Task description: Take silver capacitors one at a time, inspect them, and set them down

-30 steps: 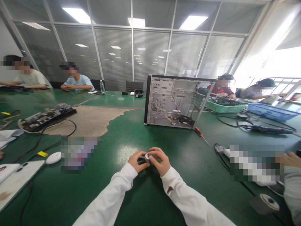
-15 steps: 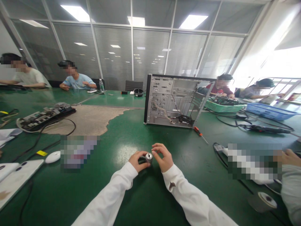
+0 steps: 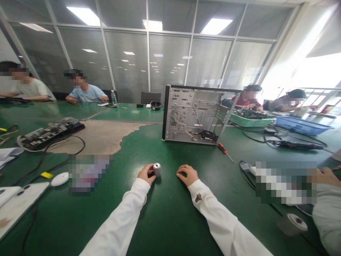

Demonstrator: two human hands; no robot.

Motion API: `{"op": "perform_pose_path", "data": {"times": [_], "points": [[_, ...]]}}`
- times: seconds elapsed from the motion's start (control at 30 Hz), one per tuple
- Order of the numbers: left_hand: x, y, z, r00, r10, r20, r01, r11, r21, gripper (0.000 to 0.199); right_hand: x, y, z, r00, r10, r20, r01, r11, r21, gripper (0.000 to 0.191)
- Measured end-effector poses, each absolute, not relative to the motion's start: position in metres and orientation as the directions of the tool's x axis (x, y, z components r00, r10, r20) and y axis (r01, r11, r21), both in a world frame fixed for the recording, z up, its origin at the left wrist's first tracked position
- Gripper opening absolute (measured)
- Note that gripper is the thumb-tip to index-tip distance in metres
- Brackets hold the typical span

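A small grey metal cylinder like a motor, with a pale top end that has dark holes, stands upright on the green table or just over it. My left hand grips it from the left between thumb and fingers; a thin pale line shows between them, too small to name. To the right, apart from the cylinder, my right hand hovers low or rests on the table. Its fingers are curved, a small gap shows between thumb and forefinger, and nothing is visible in them.
Beyond my hands stands an open computer case, with an orange-handled screwdriver beside it. A white mouse lies left. Green basket and blue basket sit right. A grey roll is near a neighbour's hand.
My left hand has moved left and slightly away from me with the cylinder. My right hand has come off it and shifted right, so the hands are farther apart.
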State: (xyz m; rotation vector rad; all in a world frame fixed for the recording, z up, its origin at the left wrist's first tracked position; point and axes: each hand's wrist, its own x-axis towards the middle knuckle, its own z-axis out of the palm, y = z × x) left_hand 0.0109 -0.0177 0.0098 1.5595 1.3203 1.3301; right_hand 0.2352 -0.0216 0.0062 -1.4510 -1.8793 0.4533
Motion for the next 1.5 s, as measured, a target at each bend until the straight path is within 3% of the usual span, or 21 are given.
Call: {"op": "perform_pose_path", "data": {"times": [0.2,0.87,1.07,1.17,1.3,1.5], "points": [[0.008,-0.015,0.007,-0.032,0.980,0.197,0.226,-0.185,0.956,0.045,0.253,-0.029,0.004,-0.194,0.931,0.311,0.755,0.344,-0.558,0.025],[0.002,-0.007,0.003,-0.013,0.983,0.183,0.216,-0.177,0.960,0.041,0.257,-0.034,0.010,-0.167,0.903,0.395,0.784,0.365,-0.503,0.027],[0.012,-0.016,0.008,0.107,0.978,0.177,0.246,-0.199,0.949,0.035,0.226,-0.063,0.023,-0.175,0.865,0.470,0.659,0.458,-0.597,0.044],[0.024,-0.029,0.013,0.312,0.939,0.146,0.173,-0.207,0.963,0.039,0.207,-0.085,0.028,-0.238,0.860,0.452,0.568,0.500,-0.654,0.054],[0.036,-0.043,0.022,0.571,0.813,0.118,0.109,-0.217,0.970,0.036,0.204,-0.114,0.038,-0.210,0.887,0.411,0.599,0.449,-0.663,0.049],[0.038,-0.042,0.018,0.497,0.861,0.113,0.113,-0.193,0.975,0.026,0.253,-0.169,0.041,-0.065,0.931,0.359,0.657,0.311,-0.687,0.042]]}}
